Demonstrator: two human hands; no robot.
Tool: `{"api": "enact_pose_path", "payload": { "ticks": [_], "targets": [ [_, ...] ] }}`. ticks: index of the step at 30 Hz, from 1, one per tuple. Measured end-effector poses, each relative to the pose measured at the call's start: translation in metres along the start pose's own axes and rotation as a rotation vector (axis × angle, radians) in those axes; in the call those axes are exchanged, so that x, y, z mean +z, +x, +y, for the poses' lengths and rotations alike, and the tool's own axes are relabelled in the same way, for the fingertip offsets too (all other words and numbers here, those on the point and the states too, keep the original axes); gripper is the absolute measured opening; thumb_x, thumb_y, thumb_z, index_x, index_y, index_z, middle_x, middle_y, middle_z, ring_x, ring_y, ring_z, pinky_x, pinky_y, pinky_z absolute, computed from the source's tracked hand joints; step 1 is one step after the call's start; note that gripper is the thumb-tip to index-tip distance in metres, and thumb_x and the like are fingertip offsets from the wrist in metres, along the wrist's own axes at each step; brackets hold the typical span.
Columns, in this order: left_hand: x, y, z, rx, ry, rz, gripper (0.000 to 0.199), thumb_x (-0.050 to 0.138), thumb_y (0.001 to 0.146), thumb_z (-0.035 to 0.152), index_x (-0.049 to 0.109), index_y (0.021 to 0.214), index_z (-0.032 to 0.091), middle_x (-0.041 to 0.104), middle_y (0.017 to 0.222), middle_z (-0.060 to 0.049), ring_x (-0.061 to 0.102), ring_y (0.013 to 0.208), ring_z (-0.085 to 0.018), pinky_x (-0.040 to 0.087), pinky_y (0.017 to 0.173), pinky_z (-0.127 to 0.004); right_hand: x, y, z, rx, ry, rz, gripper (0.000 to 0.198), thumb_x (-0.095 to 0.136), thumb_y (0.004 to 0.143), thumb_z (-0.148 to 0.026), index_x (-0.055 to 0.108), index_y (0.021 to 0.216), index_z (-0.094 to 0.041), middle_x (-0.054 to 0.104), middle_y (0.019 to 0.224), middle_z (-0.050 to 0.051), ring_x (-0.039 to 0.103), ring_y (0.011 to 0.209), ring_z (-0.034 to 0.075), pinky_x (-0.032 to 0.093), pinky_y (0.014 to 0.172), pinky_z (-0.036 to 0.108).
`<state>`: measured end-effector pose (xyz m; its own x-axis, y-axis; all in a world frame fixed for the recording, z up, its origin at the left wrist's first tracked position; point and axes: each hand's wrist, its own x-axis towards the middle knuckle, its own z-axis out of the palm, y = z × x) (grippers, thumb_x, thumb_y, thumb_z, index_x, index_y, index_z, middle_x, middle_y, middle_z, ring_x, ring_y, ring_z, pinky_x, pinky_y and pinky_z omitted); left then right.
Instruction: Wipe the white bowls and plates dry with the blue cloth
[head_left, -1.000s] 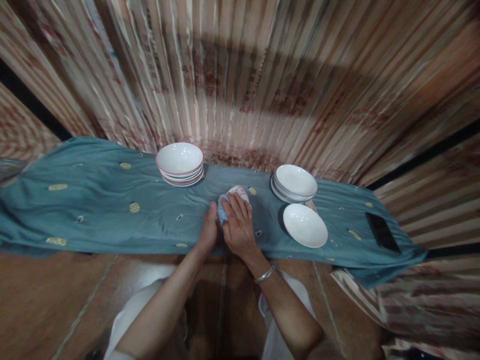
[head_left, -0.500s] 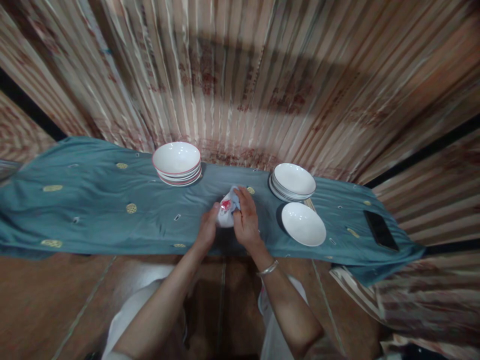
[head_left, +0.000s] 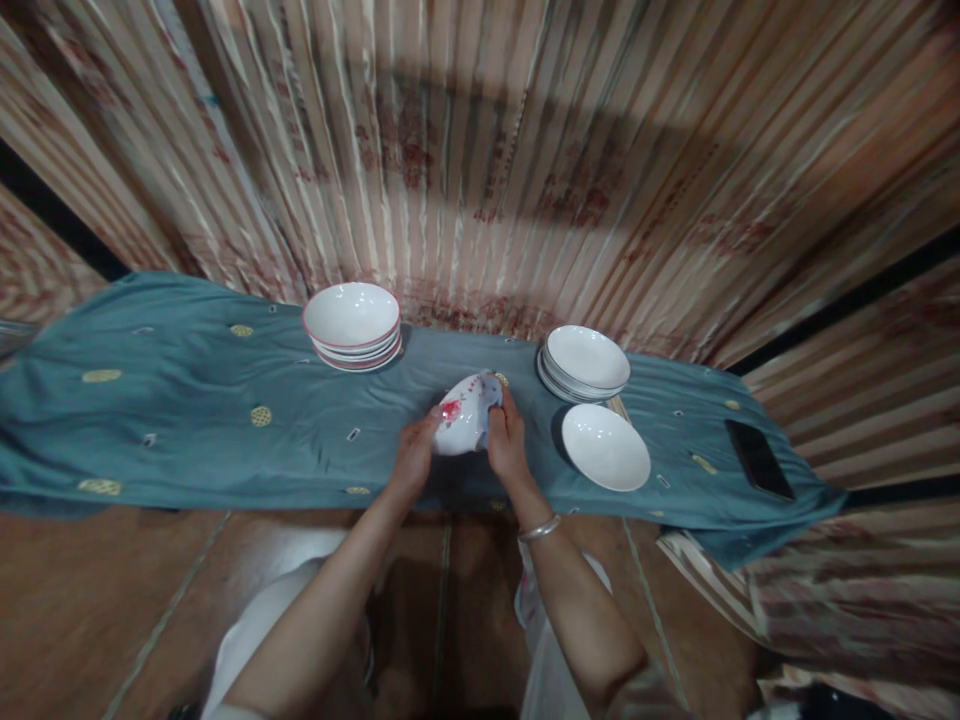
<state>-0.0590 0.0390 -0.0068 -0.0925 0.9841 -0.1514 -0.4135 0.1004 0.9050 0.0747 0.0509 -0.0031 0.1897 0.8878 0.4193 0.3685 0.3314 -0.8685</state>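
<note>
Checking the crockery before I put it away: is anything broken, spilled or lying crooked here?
Nothing looks broken or spilled. The left hand and right hand hold a bowl tilted with a cloth. Both stacks sit straight.

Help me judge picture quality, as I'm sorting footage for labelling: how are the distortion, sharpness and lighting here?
Head view: strong wide-angle warp bows the teal cloth-covered table and fans the striped curtain; a broad dark shadow band crosses that curtain; the white red-marked bowl between left hand and right hand is slightly soft; mild glare on the lone white plate.
</note>
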Motion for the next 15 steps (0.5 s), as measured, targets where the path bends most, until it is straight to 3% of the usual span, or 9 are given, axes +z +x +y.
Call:
{"api": "enact_pose_path", "payload": {
  "ticks": [7, 15],
  "targets": [
    [-0.003, 0.002, -0.005, 0.022, -0.004, -0.004, 0.051, 0.074, 0.065, 0.062, 0.078, 0.078, 0.013, 0.074, 0.069, -0.006, 0.066, 0.069, -0.021, 0.048, 0.065, -0.029, -0.007, 0.007, 0.008, 0.019, -0.101, -0.024, 0.05, 0.03, 0.09, -0.015, 0.059, 0.13, -0.012, 0.07, 0.12, 0.013, 0.065, 0.109, 0.022, 0.052, 0.095, 0.034],
    [-0.002, 0.001, -0.003, 0.015, 0.003, 0.02, 0.051, 0.074, 0.066, 0.061, 0.078, 0.078, 0.012, 0.075, 0.072, -0.008, 0.067, 0.073, -0.022, 0.049, 0.07, -0.031, -0.002, 0.011, 0.022, 0.094, -0.003, 0.006, 0.049, 0.032, 0.089, -0.016, 0.062, 0.128, -0.013, 0.07, 0.121, 0.013, 0.063, 0.114, 0.022, 0.051, 0.098, 0.037]
  ]
}}
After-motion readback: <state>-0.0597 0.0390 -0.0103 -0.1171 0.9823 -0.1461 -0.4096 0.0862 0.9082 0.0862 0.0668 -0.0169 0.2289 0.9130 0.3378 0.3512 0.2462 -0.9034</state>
